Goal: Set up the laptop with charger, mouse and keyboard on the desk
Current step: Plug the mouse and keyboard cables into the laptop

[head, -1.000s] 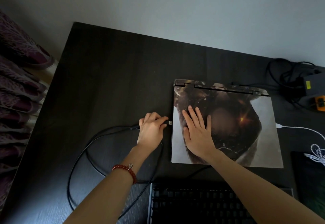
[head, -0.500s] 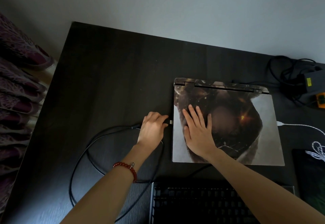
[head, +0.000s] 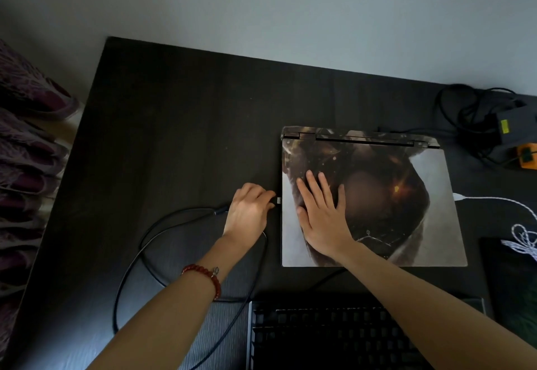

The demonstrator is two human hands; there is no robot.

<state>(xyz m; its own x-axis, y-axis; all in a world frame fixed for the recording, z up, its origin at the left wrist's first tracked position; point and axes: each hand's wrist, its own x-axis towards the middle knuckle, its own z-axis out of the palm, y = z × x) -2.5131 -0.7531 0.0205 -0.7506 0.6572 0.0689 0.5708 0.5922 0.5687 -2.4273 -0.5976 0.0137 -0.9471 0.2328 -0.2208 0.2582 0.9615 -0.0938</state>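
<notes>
A closed laptop (head: 430, 204) with a dark patterned lid lies flat on the black desk (head: 180, 125). My right hand (head: 322, 212) presses flat on the left part of the lid, fingers straight. My left hand (head: 250, 209) pinches the plug of a black cable (head: 136, 253) right at the laptop's left edge; the metal tip shows between fingers and laptop. That cable loops over the desk to the black keyboard (head: 325, 337) at the near edge. The charger brick (head: 514, 128) sits at the back right with tangled black cords. No mouse is visible.
A white cable (head: 494, 201) is plugged into the laptop's right side and coils at the right edge. A dark pad (head: 511, 282) lies at the near right. An orange object (head: 527, 156) sits by the charger. Purple fabric (head: 26, 148) hangs beyond the desk's left edge.
My left hand has pushed the plug slightly closer to the laptop's left edge. My right hand stays flat on the lid.
</notes>
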